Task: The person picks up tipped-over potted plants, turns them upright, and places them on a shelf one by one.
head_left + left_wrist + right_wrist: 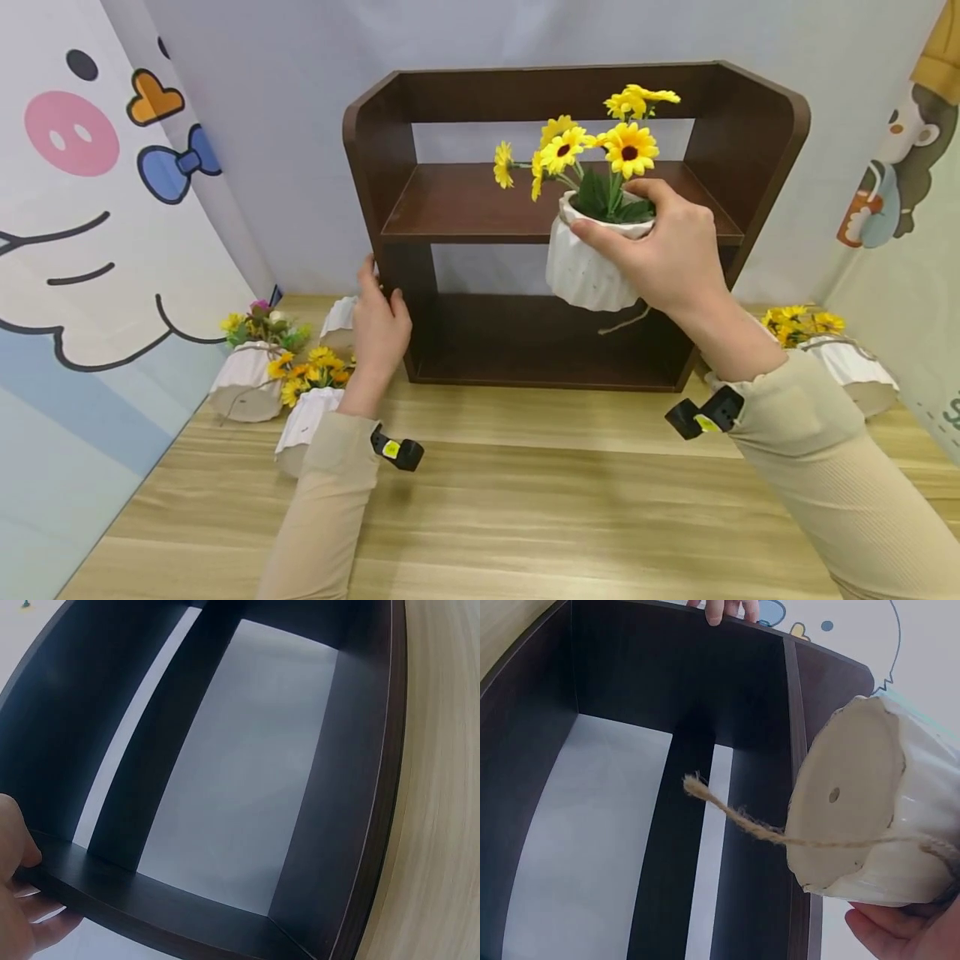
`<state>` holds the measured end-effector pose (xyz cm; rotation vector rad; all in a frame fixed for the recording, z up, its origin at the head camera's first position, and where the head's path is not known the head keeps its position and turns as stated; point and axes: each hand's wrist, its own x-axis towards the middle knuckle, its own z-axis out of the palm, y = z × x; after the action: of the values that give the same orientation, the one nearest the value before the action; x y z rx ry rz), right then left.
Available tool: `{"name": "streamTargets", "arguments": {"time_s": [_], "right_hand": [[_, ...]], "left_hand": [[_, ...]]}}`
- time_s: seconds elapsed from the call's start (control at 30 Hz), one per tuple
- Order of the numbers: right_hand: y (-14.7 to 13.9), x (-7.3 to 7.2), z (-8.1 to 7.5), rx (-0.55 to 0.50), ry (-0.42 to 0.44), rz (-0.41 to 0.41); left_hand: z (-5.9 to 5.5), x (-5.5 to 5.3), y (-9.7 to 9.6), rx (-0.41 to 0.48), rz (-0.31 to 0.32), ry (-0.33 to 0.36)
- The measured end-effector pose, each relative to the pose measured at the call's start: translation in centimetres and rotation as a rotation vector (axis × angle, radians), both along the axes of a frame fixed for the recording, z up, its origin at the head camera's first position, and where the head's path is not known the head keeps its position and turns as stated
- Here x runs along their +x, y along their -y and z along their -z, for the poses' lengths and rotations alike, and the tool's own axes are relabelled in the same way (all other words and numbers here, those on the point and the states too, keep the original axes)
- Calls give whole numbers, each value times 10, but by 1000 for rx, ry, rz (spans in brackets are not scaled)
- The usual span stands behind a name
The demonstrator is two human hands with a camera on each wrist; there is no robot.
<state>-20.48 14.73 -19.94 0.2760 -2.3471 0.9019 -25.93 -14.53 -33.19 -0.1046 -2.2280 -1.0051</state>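
Note:
My right hand (678, 246) grips a white fluted flower pot (592, 265) by its rim, thumb in front and fingers behind. Yellow artificial sunflowers (600, 150) with green leaves rise from it. The pot is held up in front of a dark brown two-tier shelf (558, 204), about level with its middle board. From below, the right wrist view shows the pot's pale base (847, 795) with a small hole and a loose twine end (735, 816). My left hand (381, 321) holds the shelf's left side panel; in the left wrist view its thumb lies inside and its fingers outside.
Left of the shelf, a pot with mixed flowers (246, 385), a pot with yellow flowers (303, 425) and a partly hidden white pot (339, 323) lie tipped on the wooden table (525, 500). Another tipped pot (851, 373) with yellow flowers lies at the right. Cartoon-printed panels flank the table.

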Motion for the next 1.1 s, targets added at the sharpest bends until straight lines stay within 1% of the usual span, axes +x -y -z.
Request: {"name": "streamTargets", "arguments": {"time_s": [0.1,0.23,0.47,0.63,0.77,0.9,1.1], "right_hand": [[5,-2,-2,5,19,-14],[11,-7,-6,4,5,-22],[24,-12,-16,7,4,-31],[35,-14,-24,0,-18,-38],[42,-21,-30,4,-29,-47],[46,-30,-30,9,-6,-34],[51,-42,-26,5,42,-13]], "left_hand": [[1,0,1,-25,-2,-19],[1,-1,2,-29,8,-31],[0,-2,3,-33,6,-26],[0,-1,3,-41,-5,-15],[-1,-1,3,-44,-4,-22],[-1,0,3,-49,-5,-24],[2,-2,1,-46,-19,-21]]}}
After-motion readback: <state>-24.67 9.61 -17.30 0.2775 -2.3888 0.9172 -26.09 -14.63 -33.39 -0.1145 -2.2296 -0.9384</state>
